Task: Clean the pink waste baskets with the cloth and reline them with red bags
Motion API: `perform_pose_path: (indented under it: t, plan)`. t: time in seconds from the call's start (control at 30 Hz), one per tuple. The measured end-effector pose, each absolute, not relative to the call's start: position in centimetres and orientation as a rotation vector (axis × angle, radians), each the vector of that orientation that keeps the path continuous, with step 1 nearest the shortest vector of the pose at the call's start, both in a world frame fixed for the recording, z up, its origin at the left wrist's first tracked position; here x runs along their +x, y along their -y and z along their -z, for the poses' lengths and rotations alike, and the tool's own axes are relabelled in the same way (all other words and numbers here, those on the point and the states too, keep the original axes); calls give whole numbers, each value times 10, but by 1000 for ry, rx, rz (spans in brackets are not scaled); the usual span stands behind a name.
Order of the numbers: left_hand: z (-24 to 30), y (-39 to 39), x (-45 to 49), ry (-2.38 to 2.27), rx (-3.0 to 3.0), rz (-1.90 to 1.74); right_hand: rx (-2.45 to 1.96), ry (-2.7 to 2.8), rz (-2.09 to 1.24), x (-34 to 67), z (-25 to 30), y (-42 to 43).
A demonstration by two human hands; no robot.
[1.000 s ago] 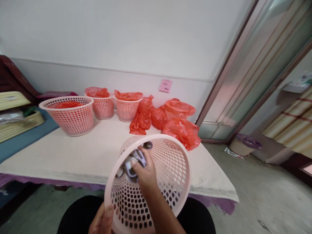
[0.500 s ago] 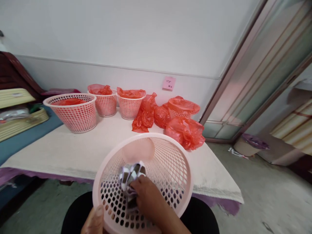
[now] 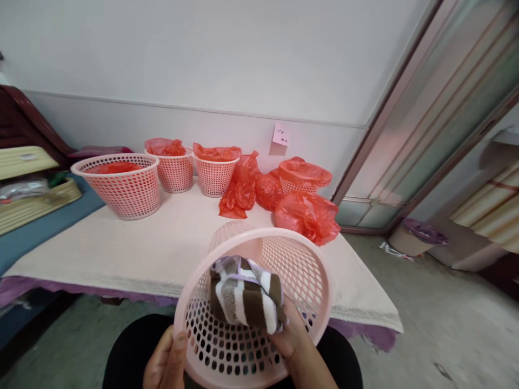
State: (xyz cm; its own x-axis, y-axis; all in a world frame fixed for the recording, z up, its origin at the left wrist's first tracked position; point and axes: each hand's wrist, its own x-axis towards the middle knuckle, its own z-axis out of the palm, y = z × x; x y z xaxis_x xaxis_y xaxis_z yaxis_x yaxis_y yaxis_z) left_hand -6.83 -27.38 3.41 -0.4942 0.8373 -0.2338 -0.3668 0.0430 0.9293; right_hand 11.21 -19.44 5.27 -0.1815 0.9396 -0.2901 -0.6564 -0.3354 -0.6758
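Note:
I hold a pink perforated plastic basket [image 3: 308,270] tilted toward me over my lap, in front of the table edge. My left hand [image 3: 166,359] grips its near rim at the lower left, thumb on top. My right hand [image 3: 294,337] reaches inside the basket and is closed on a brown-and-white striped cloth [image 3: 245,294] with a purple edge, bunched against the basket's inner wall. Most of the right fingers are hidden under the cloth.
A cream-covered table [image 3: 121,248] holds a large pink basket [image 3: 117,183] with a red liner, two smaller lined baskets [image 3: 174,167] [image 3: 214,173], another lined basket [image 3: 302,181] and loose red plastic bags [image 3: 308,216]. Yellow crates [image 3: 32,194] stand left; a glass door [image 3: 425,108] stands right.
My right hand has shifted from the basket's middle to its right side, and the striped cloth now shows spread wider. The basket has tilted and moved slightly right.

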Motion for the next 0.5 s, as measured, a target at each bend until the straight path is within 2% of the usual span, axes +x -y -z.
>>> perform_pose_path:
  t: [0.1, 0.3, 0.5]
  plan:
    - [-38, 271, -67, -1378, 518, -1610, -843, 485, -1810, 118, -54, 206]
    - [-42, 269, -66, -1367, 536, -1583, -957, 387, -1703, 120, -44, 226]
    - [-43, 270, -63, -1379, 535, -1573, -792, 375, -1725, 141, -53, 229]
